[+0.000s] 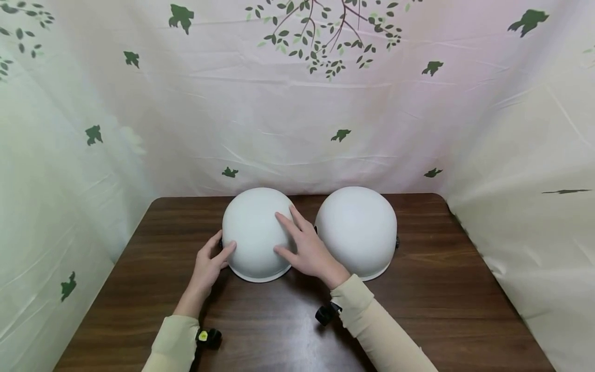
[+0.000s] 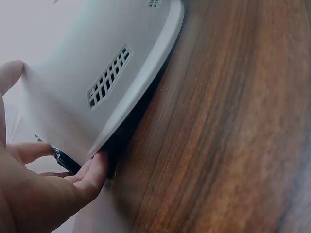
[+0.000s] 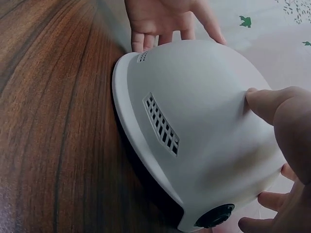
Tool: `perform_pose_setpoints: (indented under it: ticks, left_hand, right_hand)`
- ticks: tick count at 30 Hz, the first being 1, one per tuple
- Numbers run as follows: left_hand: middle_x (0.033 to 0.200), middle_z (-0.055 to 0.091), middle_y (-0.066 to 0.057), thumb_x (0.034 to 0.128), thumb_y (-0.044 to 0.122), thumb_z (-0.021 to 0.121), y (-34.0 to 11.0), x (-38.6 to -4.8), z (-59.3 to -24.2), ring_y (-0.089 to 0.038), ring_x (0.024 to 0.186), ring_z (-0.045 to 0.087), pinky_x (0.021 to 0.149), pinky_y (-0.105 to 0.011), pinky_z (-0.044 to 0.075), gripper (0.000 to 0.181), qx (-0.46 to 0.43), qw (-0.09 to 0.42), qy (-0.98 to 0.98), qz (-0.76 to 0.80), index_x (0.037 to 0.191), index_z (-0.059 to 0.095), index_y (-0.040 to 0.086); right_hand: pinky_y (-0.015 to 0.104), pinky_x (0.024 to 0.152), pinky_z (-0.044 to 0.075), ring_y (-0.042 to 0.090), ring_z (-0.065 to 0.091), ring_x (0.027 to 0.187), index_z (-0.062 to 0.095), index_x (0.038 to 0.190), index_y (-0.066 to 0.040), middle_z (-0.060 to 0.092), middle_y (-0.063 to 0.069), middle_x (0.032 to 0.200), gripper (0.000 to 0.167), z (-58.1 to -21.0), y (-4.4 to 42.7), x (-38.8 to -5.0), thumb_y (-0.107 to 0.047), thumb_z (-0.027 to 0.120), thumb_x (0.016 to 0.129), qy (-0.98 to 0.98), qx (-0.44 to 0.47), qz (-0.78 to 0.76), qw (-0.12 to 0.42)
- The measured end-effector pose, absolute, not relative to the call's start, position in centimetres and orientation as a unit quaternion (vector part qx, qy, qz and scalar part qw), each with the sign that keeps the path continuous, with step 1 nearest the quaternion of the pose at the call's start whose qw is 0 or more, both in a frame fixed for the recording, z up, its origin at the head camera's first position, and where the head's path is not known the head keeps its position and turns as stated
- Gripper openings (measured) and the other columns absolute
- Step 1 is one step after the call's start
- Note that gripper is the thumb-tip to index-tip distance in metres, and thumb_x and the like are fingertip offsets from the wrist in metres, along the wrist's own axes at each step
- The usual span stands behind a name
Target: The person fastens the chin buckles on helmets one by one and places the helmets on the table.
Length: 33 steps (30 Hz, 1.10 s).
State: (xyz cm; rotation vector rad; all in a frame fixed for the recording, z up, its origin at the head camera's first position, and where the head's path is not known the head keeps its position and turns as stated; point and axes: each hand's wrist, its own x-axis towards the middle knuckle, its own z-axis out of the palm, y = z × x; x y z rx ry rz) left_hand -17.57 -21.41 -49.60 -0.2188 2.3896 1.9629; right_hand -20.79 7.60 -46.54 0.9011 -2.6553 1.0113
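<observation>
A white helmet (image 1: 257, 232) sits dome up on the table, with a vent grille (image 2: 110, 77) above its rim and a round black knob (image 3: 215, 215) on its side. On its left side, my left hand (image 1: 207, 266) holds it: the thumb lies on the shell and fingertips curl at the lower rim beside a black fitting (image 2: 65, 161). My right hand (image 1: 312, 250) spreads over the right side, thumb and fingers fairly straight and touching the shell. Whether the rim is lifted off the table is hard to tell. A second white helmet (image 1: 357, 230) stands right of that hand, untouched.
Both helmets are near the back edge of the dark wooden table (image 1: 418, 320). A pale curtain (image 1: 279, 113) printed with green birds and leafy branches hangs behind and along both sides. Black camera straps (image 1: 327, 313) are on the wrists.
</observation>
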Motion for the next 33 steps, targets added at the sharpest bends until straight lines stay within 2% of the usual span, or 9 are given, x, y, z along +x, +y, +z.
perform_pose_setpoints:
  ticks: [4,8,10,13,16,20,28,33]
  left_hand:
    - [0.171,0.027,-0.014,0.1032,0.039,0.068,-21.4,-17.4,-49.5,-0.033,0.153,0.030,0.100,-0.046,0.055,0.073,-0.073,0.014,0.772,0.631,0.163,0.038,0.009]
    - [0.170,0.030,-0.014,0.1025,0.038,0.069,-21.4,-17.2,-49.0,-0.030,0.154,0.030,0.094,-0.031,0.055,0.071,-0.068,-0.003,0.778,0.624,0.161,0.042,0.009]
    - [0.169,0.033,-0.013,0.1019,0.039,0.070,-21.4,-17.1,-48.7,-0.031,0.149,0.038,0.091,-0.023,0.053,0.070,-0.067,-0.012,0.786,0.615,0.160,0.043,0.009]
    - [0.167,0.037,-0.014,0.1015,0.041,0.070,-21.3,-16.8,-48.3,-0.035,0.135,0.056,0.087,-0.019,0.050,0.071,-0.065,-0.022,0.800,0.596,0.161,0.043,0.011]
    - [0.163,0.042,-0.016,0.1009,0.043,0.070,-21.1,-16.4,-48.0,-0.037,0.119,0.067,0.084,-0.023,0.051,0.072,-0.062,-0.034,0.815,0.575,0.161,0.044,0.013]
    - [0.158,0.048,-0.015,0.0996,0.045,0.071,-20.9,-16.0,-47.6,-0.035,0.112,0.067,0.083,-0.030,0.054,0.070,-0.059,-0.066,0.839,0.536,0.159,0.047,0.016]
    - [0.160,0.043,-0.015,0.0997,0.046,0.070,-20.4,-15.4,-46.9,-0.038,0.115,0.062,0.100,-0.052,0.052,0.072,-0.032,-0.102,0.863,0.493,0.159,0.046,0.013]
    - [0.159,0.044,-0.015,0.1006,0.041,0.071,-20.2,-15.2,-46.4,-0.037,0.109,0.065,0.096,-0.050,0.052,0.067,-0.019,-0.130,0.863,0.488,0.158,0.048,0.013]
  right_hand:
    - [0.065,0.115,0.039,0.050,0.029,0.153,0.035,0.165,-0.023,0.015,0.024,0.173,0.076,-46.7,7.6,-20.6,-0.040,0.072,0.100,-0.888,0.304,0.335,0.081]
    - [0.065,0.115,0.039,0.051,0.028,0.153,0.034,0.166,-0.023,0.014,0.024,0.173,0.077,-46.7,7.6,-20.4,-0.039,0.072,0.100,-0.887,0.302,0.339,0.083]
    - [0.065,0.115,0.039,0.050,0.029,0.152,0.033,0.166,-0.022,0.014,0.024,0.173,0.078,-46.7,7.7,-20.3,-0.039,0.072,0.100,-0.887,0.301,0.338,0.087]
    - [0.065,0.115,0.039,0.050,0.030,0.152,0.032,0.166,-0.021,0.016,0.025,0.172,0.079,-46.7,7.7,-20.2,-0.039,0.072,0.100,-0.885,0.302,0.342,0.094]
    - [0.064,0.115,0.039,0.048,0.031,0.152,0.032,0.166,-0.020,0.016,0.025,0.172,0.080,-46.7,7.8,-20.0,-0.038,0.072,0.100,-0.882,0.303,0.346,0.098]
    - [0.064,0.116,0.039,0.045,0.031,0.153,0.029,0.167,-0.021,0.015,0.022,0.173,0.082,-46.7,7.9,-19.8,-0.040,0.071,0.100,-0.879,0.298,0.361,0.094]
    - [0.066,0.114,0.039,0.045,0.028,0.155,0.025,0.167,-0.024,0.013,0.022,0.173,0.084,-47.0,7.9,-19.4,-0.041,0.071,0.100,-0.870,0.283,0.395,0.089]
    - [0.065,0.116,0.037,0.042,0.026,0.156,0.024,0.168,-0.024,0.013,0.020,0.173,0.086,-46.9,7.8,-19.2,-0.044,0.071,0.099,-0.868,0.276,0.405,0.086]
